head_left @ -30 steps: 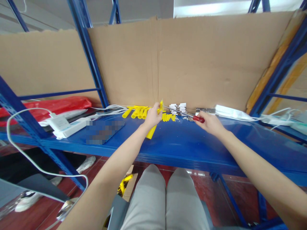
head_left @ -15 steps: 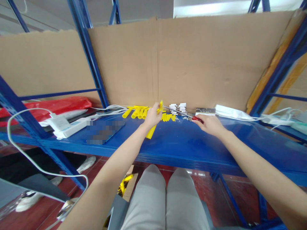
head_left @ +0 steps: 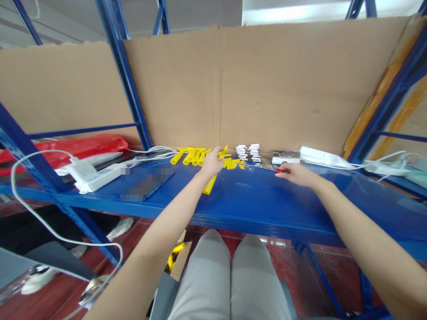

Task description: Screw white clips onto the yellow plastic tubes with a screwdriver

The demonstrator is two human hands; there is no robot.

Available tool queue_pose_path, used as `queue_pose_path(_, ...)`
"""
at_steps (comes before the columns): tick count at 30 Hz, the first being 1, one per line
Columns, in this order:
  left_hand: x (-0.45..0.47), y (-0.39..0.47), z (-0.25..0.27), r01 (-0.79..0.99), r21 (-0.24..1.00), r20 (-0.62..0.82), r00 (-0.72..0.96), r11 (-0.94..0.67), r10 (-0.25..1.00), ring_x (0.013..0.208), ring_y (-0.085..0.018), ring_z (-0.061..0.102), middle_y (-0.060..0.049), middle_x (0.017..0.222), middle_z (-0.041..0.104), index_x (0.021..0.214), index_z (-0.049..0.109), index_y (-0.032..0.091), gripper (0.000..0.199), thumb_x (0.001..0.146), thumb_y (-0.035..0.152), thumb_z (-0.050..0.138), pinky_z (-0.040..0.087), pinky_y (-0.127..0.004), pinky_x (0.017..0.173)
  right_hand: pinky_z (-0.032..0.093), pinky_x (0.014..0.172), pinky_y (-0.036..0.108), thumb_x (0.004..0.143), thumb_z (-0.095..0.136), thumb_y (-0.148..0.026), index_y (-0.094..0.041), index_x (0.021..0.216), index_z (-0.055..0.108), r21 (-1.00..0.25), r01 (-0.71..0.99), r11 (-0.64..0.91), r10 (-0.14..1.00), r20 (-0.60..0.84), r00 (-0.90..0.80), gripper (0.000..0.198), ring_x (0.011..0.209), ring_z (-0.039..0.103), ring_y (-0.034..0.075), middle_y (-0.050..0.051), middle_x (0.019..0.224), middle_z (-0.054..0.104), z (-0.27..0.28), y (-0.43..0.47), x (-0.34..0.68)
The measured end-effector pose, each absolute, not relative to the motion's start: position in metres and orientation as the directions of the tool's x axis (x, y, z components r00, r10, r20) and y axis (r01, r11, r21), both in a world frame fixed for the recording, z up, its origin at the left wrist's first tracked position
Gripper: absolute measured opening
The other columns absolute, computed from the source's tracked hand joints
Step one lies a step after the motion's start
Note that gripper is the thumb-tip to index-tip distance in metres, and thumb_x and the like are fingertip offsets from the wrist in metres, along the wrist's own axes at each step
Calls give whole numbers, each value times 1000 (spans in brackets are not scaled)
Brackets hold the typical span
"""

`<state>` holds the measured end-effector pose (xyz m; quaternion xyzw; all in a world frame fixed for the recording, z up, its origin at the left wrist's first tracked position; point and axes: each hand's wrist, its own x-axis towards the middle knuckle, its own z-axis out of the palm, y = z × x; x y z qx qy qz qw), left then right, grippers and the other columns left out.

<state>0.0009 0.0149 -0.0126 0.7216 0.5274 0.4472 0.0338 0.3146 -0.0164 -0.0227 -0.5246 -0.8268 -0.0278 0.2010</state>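
Note:
My left hand (head_left: 212, 163) is closed around a small yellow piece (head_left: 224, 152) whose tip sticks out past the fingers. In my right hand (head_left: 296, 173) is a red-handled screwdriver (head_left: 278, 170); its thin metal shaft points left, low over the shelf and away from the yellow piece. Several small yellow pieces (head_left: 233, 164) lie in a row between the hands. Left of my left hand is a row of yellow tubes (head_left: 189, 158). Another yellow tube (head_left: 210, 184) lies under my left wrist, partly hidden. Behind the screwdriver stands a stack of white clip-like pieces (head_left: 248, 151).
A black and white box (head_left: 286, 156) and a white packet (head_left: 322, 158) sit behind my right hand. To the left are a power strip (head_left: 100, 177), cables and a red bag (head_left: 80, 144). Cardboard (head_left: 273, 84) backs the blue shelf (head_left: 253, 200). Below, a carton (head_left: 182, 262) holds yellow tubes.
My right hand has moved right and slightly down, drawing the screwdriver's tip away from the yellow piece in my left hand. My left hand has dipped slightly.

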Motion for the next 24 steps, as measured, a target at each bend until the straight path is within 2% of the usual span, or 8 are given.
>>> queue_pose_path(5,-3,16,-11,720,598,502,5,-352,865,108,-23,61,-9,113,65,102,59,17,35,68,10,66,44,-33,96,44,63,29,78,54,-41,-20,72,63,-207,891,405,904,236,-356,24,68,61,20,6,74,70,-33,-6,325)
queue_pose_path(14,5,15,-13,638,687,464,-17,-348,885,108,-22,60,-10,115,63,105,59,14,42,64,12,70,45,-32,94,47,70,32,77,54,-35,-19,74,65,-233,860,454,881,262,-394,20,76,62,22,9,83,70,-39,7,310)
queue_pose_path(19,6,15,-14,628,695,477,-40,-349,878,109,-23,60,-10,114,64,103,60,13,41,64,13,72,44,-33,96,49,76,34,78,54,-35,-19,81,67,-237,832,502,859,250,-447,21,82,63,24,10,90,70,-40,15,309)
queue_pose_path(24,7,17,-14,613,716,443,-31,-333,896,108,-22,60,-10,116,63,107,58,14,42,67,15,71,46,-32,93,50,78,35,77,57,-35,-18,86,68,-242,844,479,875,209,-436,23,86,64,25,11,95,71,-39,17,307)
